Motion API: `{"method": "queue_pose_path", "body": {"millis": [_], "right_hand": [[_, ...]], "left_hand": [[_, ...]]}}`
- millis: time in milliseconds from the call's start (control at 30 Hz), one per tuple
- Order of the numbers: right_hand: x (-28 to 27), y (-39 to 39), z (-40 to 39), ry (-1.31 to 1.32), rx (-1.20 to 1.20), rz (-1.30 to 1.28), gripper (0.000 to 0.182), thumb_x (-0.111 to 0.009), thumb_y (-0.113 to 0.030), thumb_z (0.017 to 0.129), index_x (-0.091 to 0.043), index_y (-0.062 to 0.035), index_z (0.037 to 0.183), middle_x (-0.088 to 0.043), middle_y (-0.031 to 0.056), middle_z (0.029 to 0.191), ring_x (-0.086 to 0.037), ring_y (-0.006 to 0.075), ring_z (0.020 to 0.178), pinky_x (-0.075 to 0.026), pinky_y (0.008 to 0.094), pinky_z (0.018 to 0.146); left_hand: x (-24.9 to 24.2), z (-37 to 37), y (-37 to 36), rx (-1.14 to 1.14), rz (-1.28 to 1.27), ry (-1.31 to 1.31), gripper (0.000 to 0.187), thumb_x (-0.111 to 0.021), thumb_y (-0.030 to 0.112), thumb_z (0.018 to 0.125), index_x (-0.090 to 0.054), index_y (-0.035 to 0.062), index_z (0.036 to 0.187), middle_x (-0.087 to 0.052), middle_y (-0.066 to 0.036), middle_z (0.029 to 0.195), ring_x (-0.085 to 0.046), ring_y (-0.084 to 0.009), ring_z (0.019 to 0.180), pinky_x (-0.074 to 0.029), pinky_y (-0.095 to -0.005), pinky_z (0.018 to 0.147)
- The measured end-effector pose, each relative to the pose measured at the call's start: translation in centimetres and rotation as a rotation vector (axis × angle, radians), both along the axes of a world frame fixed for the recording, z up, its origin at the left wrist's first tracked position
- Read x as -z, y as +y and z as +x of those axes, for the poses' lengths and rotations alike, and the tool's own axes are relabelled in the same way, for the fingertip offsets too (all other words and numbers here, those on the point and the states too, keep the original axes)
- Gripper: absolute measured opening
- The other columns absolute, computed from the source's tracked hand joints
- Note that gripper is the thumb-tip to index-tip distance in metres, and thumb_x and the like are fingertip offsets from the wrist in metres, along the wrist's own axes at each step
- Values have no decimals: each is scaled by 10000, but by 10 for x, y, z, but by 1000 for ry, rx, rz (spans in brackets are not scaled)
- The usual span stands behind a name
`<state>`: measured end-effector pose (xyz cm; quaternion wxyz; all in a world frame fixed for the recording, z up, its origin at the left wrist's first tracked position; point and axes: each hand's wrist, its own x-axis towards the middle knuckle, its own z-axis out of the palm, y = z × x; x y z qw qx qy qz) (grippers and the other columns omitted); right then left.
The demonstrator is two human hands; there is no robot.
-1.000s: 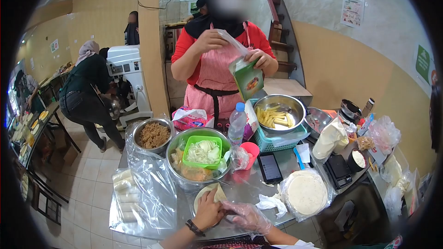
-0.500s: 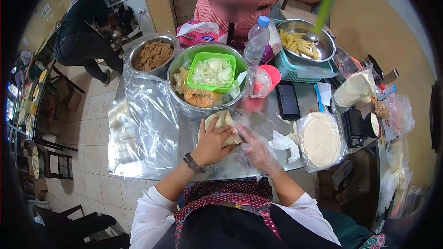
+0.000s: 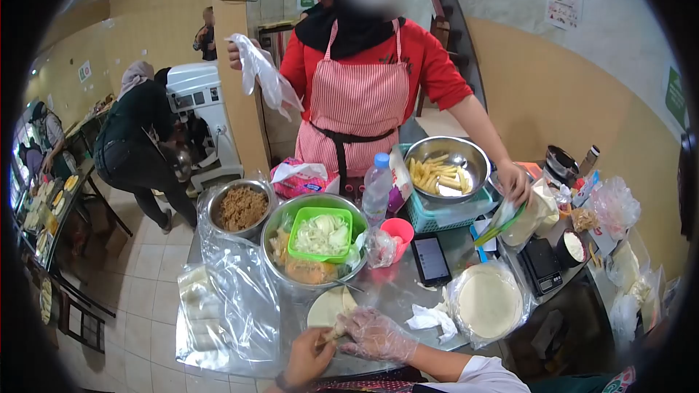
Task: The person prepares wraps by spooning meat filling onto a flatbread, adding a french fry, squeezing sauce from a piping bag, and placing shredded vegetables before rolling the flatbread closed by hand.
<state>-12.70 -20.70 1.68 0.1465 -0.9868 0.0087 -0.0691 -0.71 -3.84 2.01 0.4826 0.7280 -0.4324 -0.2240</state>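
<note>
A pale round wrapper (image 3: 325,311) lies on the metal table in front of me, its near edge gathered into a small lump. My left hand (image 3: 309,356), bare, pinches the gathered edge with thumb and fingers. My right hand (image 3: 378,335), in a clear plastic glove, closes on the same edge from the other side. Whether a filling is inside is hidden by my fingers. Just beyond stands a large steel bowl (image 3: 271,266) with a green plastic box (image 3: 300,253) of sliced onion and an orange-brown filling. A stack of round wrappers (image 3: 489,300) on plastic lies right.
Wrapped rolls (image 3: 200,309) lie under plastic at left, below a bowl of brown filling (image 3: 241,209). A phone (image 3: 431,260), pink cup (image 3: 400,236), bottle (image 3: 376,193) and crumpled tissue (image 3: 431,322) sit nearby. A co-worker (image 3: 357,109) opposite reaches toward a green item (image 3: 502,224).
My view has tilted up. My left hand has gone from lying flat on the wrapper to pinching its edge. The co-worker has lowered the green item and now holds up thin white plastic.
</note>
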Motion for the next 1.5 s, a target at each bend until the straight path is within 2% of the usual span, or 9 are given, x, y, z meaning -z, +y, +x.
{"method": "queue_pose_path", "body": {"millis": [133, 200, 400, 733, 900, 1033, 1200, 1267, 1500], "right_hand": [[6, 2, 8, -14, -33, -33, 669, -468, -497, 898, -447, 46, 1289, -567, 206, 1056, -536, 357, 1027, -374, 434, 978], [6, 4, 8, 17, -53, -39, 663, -466, -494, 900, -443, 35, 1299, -569, 202, 1038, -538, 356, 1010, -379, 435, 970], [24, 2, 11, -68, -160, -172, 613, -458, -467, 898, -424, -47, 1344, -565, 209, 982, -540, 361, 958, -394, 448, 938], [13, 2, 14, -93, -189, -103, 527, -474, -457, 888, -527, -91, 1263, -585, 178, 933, -553, 347, 885, -442, 449, 809], [22, -1, 17, -160, -232, -106, 517, -477, -468, 883, -555, -77, 1212, -614, 156, 890, -579, 321, 866, -452, 428, 784], [20, 2, 17, -168, -163, -122, 462, -510, -410, 856, -582, -65, 1154, -627, 128, 896, -592, 278, 869, -456, 413, 761], [48, -2, 21, -283, -164, -127, 295, -523, -275, 806, -613, -82, 1009, -647, 95, 960, -598, 286, 924, -484, 403, 774], [10, -10, 14, -99, -145, 123, 435, -559, -292, 813, -549, -20, 1152, -615, 181, 1064, -577, 348, 1008, -468, 428, 865], [2, -15, 4, -101, -100, 191, 535, -581, -295, 827, -471, -26, 1276, -553, 213, 1193, -564, 362, 1060, -444, 424, 937]], "left_hand": [[34, -2, 18, 6, 125, 408, 304, -599, 110, 867, -561, -22, 1138, -644, -123, 995, -637, -284, 796, -510, -346, 727], [33, -10, 20, -193, 68, 954, 292, -545, 108, 909, -520, -66, 1143, -633, -133, 1028, -635, -262, 860, -507, -318, 757], [61, -1, 25, -189, -70, 1517, 248, -541, 148, 926, -523, -40, 1086, -604, -156, 1066, -617, -274, 896, -497, -328, 807], [46, -4, 1, -521, 168, 1135, 202, -578, 153, 908, -592, -2, 1038, -635, -103, 955, -638, -227, 849, -482, -244, 624], [29, -14, -9, -632, 143, 1017, 183, -664, 130, 827, -584, -15, 905, -651, -111, 758, -641, -175, 579, -401, -209, 419], [42, -17, -13, -651, 136, 932, 194, -693, 126, 792, -594, -14, 883, -641, -114, 713, -618, -165, 540, -403, -224, 420], [21, -37, -25, -674, 251, 23, 270, -673, 219, 761, -589, -32, 713, -590, -112, 611, -515, -172, 523, -408, -359, 486], [23, -47, -27, -698, -71, 187, 182, -649, 142, 767, -601, -29, 804, -609, -79, 683, -545, -134, 636, -445, -309, 574], [36, -47, -25, -730, 7, 212, 160, -660, 85, 792, -574, -23, 873, -608, -31, 724, -558, -87, 651, -466, -260, 603]]}}
